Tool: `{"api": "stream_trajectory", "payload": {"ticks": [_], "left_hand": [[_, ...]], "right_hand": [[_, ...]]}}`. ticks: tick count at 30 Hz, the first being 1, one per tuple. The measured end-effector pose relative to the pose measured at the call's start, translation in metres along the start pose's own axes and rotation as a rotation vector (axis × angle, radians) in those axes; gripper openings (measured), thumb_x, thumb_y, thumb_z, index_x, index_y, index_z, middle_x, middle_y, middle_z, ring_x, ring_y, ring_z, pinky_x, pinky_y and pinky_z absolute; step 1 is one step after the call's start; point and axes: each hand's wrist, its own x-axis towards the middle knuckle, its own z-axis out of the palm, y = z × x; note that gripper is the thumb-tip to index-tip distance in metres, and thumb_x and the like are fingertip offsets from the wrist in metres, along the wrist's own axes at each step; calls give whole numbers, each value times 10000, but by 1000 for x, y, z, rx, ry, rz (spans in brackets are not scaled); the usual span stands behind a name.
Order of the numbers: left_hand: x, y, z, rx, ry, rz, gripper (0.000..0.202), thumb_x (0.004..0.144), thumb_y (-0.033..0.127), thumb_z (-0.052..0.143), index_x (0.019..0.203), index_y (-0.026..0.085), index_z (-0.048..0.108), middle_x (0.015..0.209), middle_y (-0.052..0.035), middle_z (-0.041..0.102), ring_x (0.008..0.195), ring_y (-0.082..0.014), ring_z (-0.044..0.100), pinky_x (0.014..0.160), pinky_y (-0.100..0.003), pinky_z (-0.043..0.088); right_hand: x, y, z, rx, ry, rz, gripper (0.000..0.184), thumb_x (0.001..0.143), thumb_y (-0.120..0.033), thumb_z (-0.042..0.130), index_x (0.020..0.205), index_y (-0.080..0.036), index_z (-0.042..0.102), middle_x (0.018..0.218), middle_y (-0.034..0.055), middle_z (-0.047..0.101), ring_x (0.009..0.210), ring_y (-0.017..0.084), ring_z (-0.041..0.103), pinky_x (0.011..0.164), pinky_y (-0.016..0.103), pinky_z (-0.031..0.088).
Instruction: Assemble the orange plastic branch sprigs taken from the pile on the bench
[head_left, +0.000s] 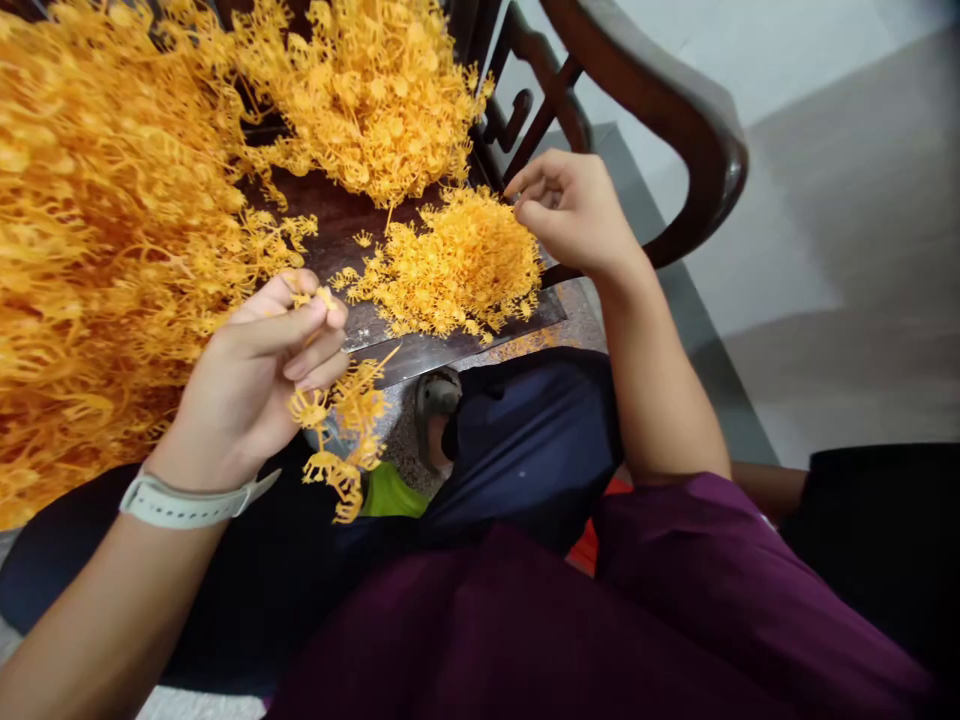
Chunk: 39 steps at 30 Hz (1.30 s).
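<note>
My left hand (259,365) is closed on a sprig of orange plastic flower pieces (349,425). Its branched, claw-like ends hang below the fingers, and a small bit shows between thumb and forefinger. My right hand (574,215) hovers at the right edge of a small heap of loose orange plastic pieces (457,265). Its fingers are loosely curled with a gap to the thumb, and nothing shows in them. The small heap lies on a dark wooden seat (322,205).
A big mass of orange plastic sprigs (112,230) fills the left side. Another bunch (382,100) stands behind the small heap. A curved dark wooden armrest (675,100) rises at the right, beside a pale wall (847,250). Below are my knees and a shoe (437,410).
</note>
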Motion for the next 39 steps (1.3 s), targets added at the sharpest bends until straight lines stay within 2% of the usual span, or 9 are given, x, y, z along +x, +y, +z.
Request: {"api": "stream_trajectory", "payload": {"ticks": [7, 11, 15, 18, 23, 27, 31, 36, 39], "left_hand": [[3, -1, 7, -200, 89, -1, 262, 1008, -15, 583, 829, 176, 583, 756, 27, 602, 449, -14, 247, 398, -119, 311], [5, -4, 6, -177, 83, 43, 272, 995, 37, 704, 841, 204, 554, 769, 46, 594, 462, -20, 295, 420, -145, 327], [8, -6, -2, -54, 77, 145, 278, 947, 137, 827, 900, 242, 574, 836, 50, 645, 572, -52, 495, 567, -196, 463], [10, -8, -6, 98, 111, 186, 219, 971, 271, 838, 984, 274, 620, 950, 24, 717, 762, -117, 671, 682, -248, 538], [9, -13, -6, 174, 151, 145, 317, 1007, 517, 808, 1061, 245, 655, 1142, -50, 751, 1006, -185, 748, 799, -274, 589], [7, -18, -6, 226, 49, 77, 394, 870, 485, 952, 1040, 222, 713, 1010, -36, 736, 852, -155, 687, 753, -273, 572], [7, -16, -7, 447, -10, 133, 236, 837, 294, 968, 871, 202, 753, 742, 9, 629, 658, -120, 545, 625, -259, 466], [5, -7, -7, 500, -15, 146, 133, 960, 289, 819, 881, 182, 833, 706, 3, 552, 579, -104, 424, 534, -271, 358], [4, -5, -9, 495, -67, 73, 164, 977, 316, 795, 935, 175, 866, 646, 20, 471, 548, -102, 377, 507, -265, 311]], "right_hand": [[-39, -82, 50, 227, -402, -390, 413, 1005, -604, 796, 1133, -212, 786, 1072, 70, 773, 918, 211, 647, 860, 387, 502], [-61, -107, 79, 142, -507, -586, 521, 1000, -644, 789, 1290, -212, 757, 1235, 114, 726, 1135, 291, 644, 1016, 459, 499], [-72, -112, 101, 114, -464, -603, 423, 1022, -615, 769, 1180, -222, 770, 1136, 107, 742, 1066, 293, 627, 1002, 468, 469], [-76, -117, 109, 161, -500, -534, 246, 1070, -463, 742, 1084, -219, 769, 930, 56, 731, 898, 238, 629, 909, 409, 463], [-76, -125, 106, 250, -428, -317, 175, 1025, -377, 777, 920, -239, 755, 751, 0, 640, 719, 187, 560, 753, 359, 431], [-70, -125, 96, 315, -243, -111, 303, 958, -469, 866, 826, -253, 699, 663, -30, 510, 633, 163, 429, 640, 347, 364], [-61, -122, 82, 361, -215, -109, 311, 948, -412, 865, 768, -244, 675, 643, -33, 497, 603, 144, 387, 607, 338, 325], [-52, -112, 67, 297, -233, -144, 331, 927, -405, 850, 703, -254, 659, 709, 13, 648, 654, 181, 517, 652, 373, 395], [-50, -103, 64, 223, -186, -268, 317, 928, -458, 862, 732, -261, 708, 789, 45, 701, 782, 240, 622, 818, 444, 493]]}}
